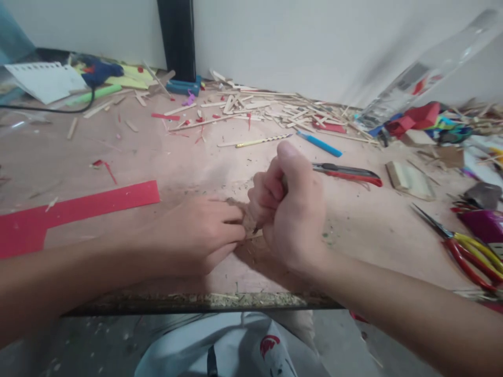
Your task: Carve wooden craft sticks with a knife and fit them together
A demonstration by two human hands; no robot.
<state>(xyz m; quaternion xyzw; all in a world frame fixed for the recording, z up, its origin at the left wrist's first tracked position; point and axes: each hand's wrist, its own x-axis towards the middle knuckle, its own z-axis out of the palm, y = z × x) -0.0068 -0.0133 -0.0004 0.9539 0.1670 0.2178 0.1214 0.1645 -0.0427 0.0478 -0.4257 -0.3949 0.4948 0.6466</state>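
While the left hand (208, 230) lies palm down, the right hand (291, 209) is clenched upright around a slim tool (256, 230) — near edge of the tabletop (353, 235).

Slim tool: mostly hidden in the fist, kind uncertain; dark tip downward, beside a thin pale strip (254, 235) at the left fingertips, a grip that presumably favours downward force. Left hand: fingers together, probably steadying the strip; whether it pinches anything, cannot tell. Beyond the hands: utility knife (348, 174), spotted pencil (264, 141), blue pen-like tool (319, 143) — likely placed for reach. Right: scissors (461, 248). Left: red paper (118, 199). Against the wall (294, 52): wooden sticks (275, 110), presumably banked out of the way.
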